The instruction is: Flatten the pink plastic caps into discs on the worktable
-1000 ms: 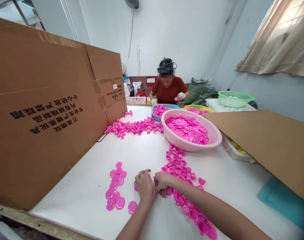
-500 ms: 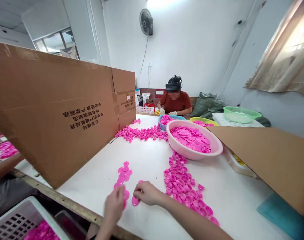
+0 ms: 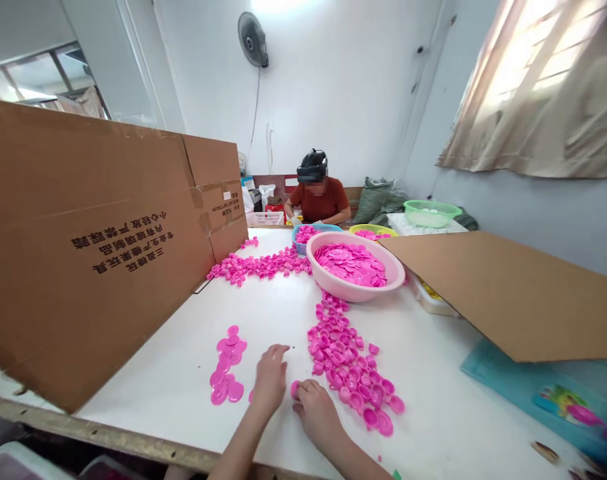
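Note:
My left hand (image 3: 272, 377) is above the white table with thumb and fingers apart and nothing visible between them. To its right, my right hand (image 3: 317, 408) pinches a small pink plastic disc (image 3: 295, 389) by its edge. Flat pink discs (image 3: 228, 389) lie in a loose, overlapping line left of my left hand. Beyond my right hand spreads a heap of small pink plastic cups (image 3: 350, 360). Part of another pink piece (image 3: 251, 397) shows beside my left wrist.
A pink basin (image 3: 356, 291) full of pink discs stands on the white table (image 3: 158, 400). A large carton (image 3: 108, 200) walls off the left; a cardboard flap (image 3: 523, 287) juts in from the right. Across the table sits a co-worker (image 3: 320, 200) near a blue basket (image 3: 303, 248).
My view has turned right. My left hand has left the line of discs and opened close to my right hand. My right hand has moved towards the cups, pinching a disc.

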{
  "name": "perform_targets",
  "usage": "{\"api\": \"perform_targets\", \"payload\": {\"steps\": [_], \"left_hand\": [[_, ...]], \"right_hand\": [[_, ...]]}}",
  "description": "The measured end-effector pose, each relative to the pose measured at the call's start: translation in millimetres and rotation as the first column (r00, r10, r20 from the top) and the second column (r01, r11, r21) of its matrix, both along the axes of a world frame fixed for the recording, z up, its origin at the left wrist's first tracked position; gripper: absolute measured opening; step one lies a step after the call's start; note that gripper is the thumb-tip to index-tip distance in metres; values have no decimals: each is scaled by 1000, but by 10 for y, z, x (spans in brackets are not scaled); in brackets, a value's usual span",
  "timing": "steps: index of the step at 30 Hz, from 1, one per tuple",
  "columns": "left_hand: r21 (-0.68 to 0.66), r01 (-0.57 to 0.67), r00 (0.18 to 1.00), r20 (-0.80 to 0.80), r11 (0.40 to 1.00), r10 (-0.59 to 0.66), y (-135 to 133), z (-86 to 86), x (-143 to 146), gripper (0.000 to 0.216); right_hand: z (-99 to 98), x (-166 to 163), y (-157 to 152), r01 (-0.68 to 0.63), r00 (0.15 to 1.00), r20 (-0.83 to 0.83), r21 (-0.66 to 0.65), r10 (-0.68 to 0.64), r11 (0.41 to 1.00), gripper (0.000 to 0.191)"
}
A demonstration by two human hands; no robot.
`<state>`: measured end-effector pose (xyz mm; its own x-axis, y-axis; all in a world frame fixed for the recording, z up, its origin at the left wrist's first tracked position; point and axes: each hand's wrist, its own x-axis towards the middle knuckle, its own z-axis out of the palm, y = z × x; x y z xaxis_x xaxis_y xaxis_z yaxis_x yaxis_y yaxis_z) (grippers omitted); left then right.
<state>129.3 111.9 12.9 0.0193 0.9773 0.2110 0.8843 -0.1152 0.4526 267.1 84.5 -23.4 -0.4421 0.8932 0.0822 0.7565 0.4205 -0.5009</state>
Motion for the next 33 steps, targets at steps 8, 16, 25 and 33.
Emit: {"api": "perform_targets", "payload": {"steps": [8, 16, 25, 33], "left_hand": [[-70, 221, 975, 54, 973, -217, 340, -176, 493, 36], [6, -100, 994, 53, 995, 99, -25, -298, -21, 29], [-77, -255, 967, -42, 964, 252, -139, -246, -76, 42], [-82, -125, 992, 7, 989, 126, -71, -299, -119, 23]], "right_hand": [[-94, 94, -68, 129, 992, -23, 82, -127, 988, 20], [-41, 103, -3, 158, 971, -191, 76, -141, 985, 29], [156, -105, 695, 76, 707, -577, -512, -408, 856, 23], [144, -286, 872, -10, 880, -347, -698, -325, 716, 4]]}}
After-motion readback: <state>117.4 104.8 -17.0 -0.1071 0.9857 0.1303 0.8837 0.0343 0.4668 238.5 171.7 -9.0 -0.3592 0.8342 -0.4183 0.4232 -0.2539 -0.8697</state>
